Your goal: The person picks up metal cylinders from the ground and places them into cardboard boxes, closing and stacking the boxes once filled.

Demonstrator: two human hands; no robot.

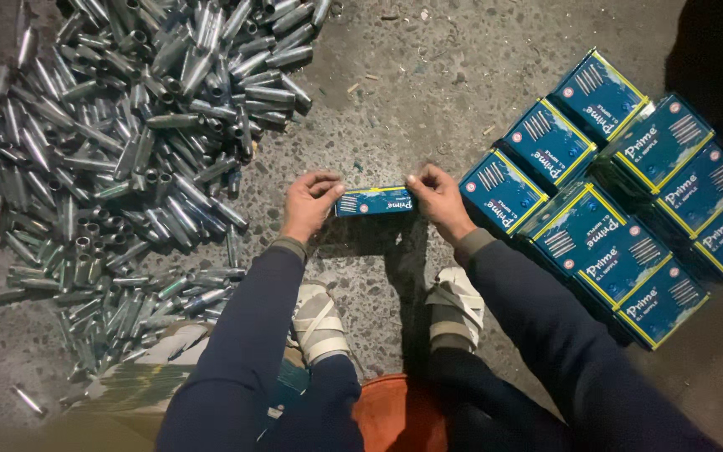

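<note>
I hold a small blue cardboard box with yellow edging between both hands, just above the speckled concrete floor. My left hand grips its left end, fingers curled over the flap. My right hand pinches its right end. The box is lying on its side, long side facing me. A large heap of short grey metal pipe pieces lies to the left of my left hand.
Several matching blue boxes are stacked in rows at the right. My feet in white strapped sandals rest below the hands. An orange stool sits under me. Flattened cardboard lies at lower left.
</note>
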